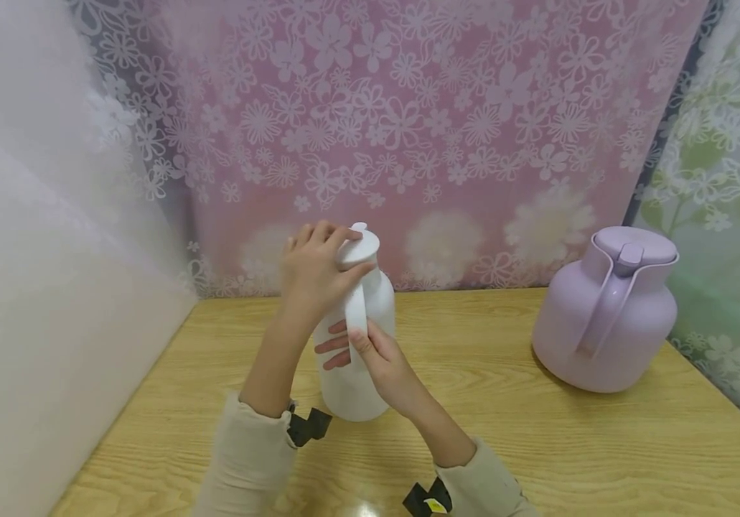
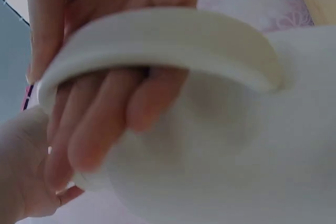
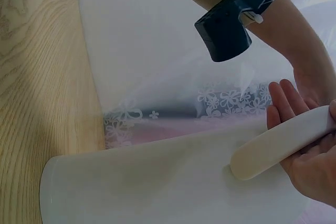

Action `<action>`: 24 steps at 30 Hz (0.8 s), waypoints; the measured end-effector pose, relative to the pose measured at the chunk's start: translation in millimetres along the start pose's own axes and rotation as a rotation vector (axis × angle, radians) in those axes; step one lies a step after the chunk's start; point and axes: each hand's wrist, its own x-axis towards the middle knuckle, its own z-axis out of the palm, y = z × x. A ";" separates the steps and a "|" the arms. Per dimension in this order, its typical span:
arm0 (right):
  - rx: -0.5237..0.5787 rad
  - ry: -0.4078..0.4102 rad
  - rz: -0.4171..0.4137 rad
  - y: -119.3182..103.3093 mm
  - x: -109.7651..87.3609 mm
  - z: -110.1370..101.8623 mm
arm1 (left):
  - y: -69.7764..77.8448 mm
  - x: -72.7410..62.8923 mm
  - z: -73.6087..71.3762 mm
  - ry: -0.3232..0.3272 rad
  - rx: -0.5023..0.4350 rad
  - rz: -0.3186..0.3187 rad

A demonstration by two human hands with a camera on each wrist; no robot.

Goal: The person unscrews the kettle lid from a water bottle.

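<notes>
Your left hand (image 1: 310,271) curls over the lid (image 1: 358,248) of the white jug (image 1: 357,345), at 12 o'clock on it, fingers clasping the rim as if to work it. Your right hand (image 1: 376,355) wraps the jug's handle (image 1: 355,316) at 6 o'clock, likely bracing it upright on the bench (image 1: 505,431). Well apart at 3 o'clock, a lilac jug (image 1: 605,312) stands closed before the flowered curtain (image 1: 408,108).

Wood table (image 1: 486,431) w/ white jug (image 1: 357,345), lilac jug (image 1: 605,312) (well apart).
</notes>
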 end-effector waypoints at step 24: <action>-0.028 -0.003 -0.015 0.3 -0.6 -1.1 | -50.5 -8.9 13.9 -0.037 -0.710 0.357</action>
